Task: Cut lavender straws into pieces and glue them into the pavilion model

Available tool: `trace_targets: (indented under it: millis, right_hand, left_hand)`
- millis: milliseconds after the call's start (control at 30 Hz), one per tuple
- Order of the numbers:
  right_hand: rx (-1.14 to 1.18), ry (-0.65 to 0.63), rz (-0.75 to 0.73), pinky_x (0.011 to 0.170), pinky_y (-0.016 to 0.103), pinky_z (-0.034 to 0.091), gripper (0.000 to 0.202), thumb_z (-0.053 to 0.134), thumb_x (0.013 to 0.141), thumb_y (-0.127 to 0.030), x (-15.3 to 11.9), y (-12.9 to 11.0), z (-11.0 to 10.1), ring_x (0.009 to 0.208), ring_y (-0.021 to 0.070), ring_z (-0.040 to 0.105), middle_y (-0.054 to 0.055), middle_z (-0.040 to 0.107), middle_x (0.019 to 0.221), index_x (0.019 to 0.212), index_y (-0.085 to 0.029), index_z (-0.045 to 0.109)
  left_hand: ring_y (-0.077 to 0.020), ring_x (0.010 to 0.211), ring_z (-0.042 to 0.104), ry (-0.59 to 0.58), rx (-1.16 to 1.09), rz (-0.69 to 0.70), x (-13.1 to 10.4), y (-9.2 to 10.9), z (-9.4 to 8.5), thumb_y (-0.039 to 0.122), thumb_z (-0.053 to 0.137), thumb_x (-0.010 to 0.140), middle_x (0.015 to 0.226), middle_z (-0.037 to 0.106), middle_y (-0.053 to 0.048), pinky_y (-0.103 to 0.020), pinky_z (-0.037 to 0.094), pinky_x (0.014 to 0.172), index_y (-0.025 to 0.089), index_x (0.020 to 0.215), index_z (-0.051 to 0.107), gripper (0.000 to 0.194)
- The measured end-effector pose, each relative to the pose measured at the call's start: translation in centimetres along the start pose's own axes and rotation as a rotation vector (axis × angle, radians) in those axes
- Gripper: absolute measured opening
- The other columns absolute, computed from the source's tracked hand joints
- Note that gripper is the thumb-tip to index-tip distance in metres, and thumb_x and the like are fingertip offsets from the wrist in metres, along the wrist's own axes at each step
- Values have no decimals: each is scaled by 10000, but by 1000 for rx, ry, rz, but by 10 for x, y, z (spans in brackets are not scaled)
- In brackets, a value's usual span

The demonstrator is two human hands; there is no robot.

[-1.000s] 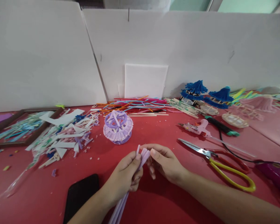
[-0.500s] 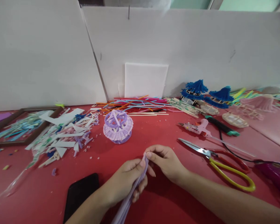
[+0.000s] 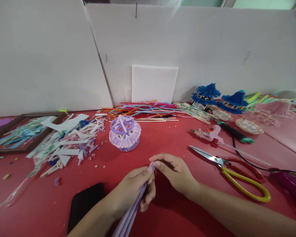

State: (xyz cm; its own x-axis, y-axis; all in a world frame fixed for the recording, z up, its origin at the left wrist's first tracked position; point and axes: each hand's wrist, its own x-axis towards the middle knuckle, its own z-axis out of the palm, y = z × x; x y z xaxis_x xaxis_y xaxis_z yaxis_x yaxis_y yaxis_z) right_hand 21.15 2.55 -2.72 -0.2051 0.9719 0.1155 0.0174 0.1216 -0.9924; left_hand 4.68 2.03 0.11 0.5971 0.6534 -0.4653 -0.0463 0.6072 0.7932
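Observation:
A bundle of lilac pipe cleaners (image 3: 129, 215) slants up from the lower edge of the view into my left hand (image 3: 135, 187), whose fingers are wrapped round it near its upper end. My right hand (image 3: 174, 171) pinches the tips of the same bundle between thumb and forefinger, close beside the left thumb. Beyond both hands stands a round lilac and white pipe-cleaner lantern (image 3: 125, 133) on the red table. Large scissors (image 3: 222, 163) with one red and one yellow handle lie to the right of my right hand, blades slightly apart.
A black phone (image 3: 85, 204) lies by my left forearm. Paper and pipe-cleaner scraps (image 3: 71, 141) cover the left side, next to a brown frame (image 3: 27, 151). At right are a pink glue gun (image 3: 209, 134), a green-black cutter (image 3: 235, 132) and blue roofed models (image 3: 207, 93).
The bundle's lower strands have spread apart a little and shifted left. Both hands stay at nearly the same spot, with the right fingers still at the tips.

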Motion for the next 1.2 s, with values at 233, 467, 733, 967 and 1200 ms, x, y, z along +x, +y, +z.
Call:
trace_targets:
  millis: [233,467,733,967,1200]
  right_hand:
    - [5,17,-51,724,263,526,169,620,853,-335,3,-1,-1,772,139,658,36,715,839,899,-227,742]
    - [140,2,62,721,259,504,237,660,813,-429,5,4,0,728,122,617,12,694,806,909,-226,736]
    - [75,-42,41,788,287,500,229,653,821,-425,7,1,1,798,142,629,30,671,851,886,-230,752]
    - [32,-41,48,782,308,504,223,652,817,-412,6,2,2,789,148,632,37,659,864,893,-226,749]
    - [32,144,10,644,264,495,299,538,893,-427,0,1,3,660,119,586,6,617,733,1037,-232,713]
  left_hand:
    - [-42,302,262,-41,-116,-77,2,1,-2,558,571,770,379,378,107,-160,302,332,220,675,386,397]
    - [-31,304,272,19,6,-6,2,-1,1,594,550,787,411,413,95,-152,231,341,210,674,398,428]
    - [-30,337,155,-7,-289,-147,2,4,-7,433,477,898,438,371,101,-132,200,342,193,762,485,277]
    - [-49,353,113,-130,-449,-266,4,9,-13,272,297,938,437,286,91,-136,191,338,180,696,491,323]
    - [-33,376,99,-77,-401,-127,-2,8,-6,372,500,892,458,250,113,-124,184,339,194,711,461,257]
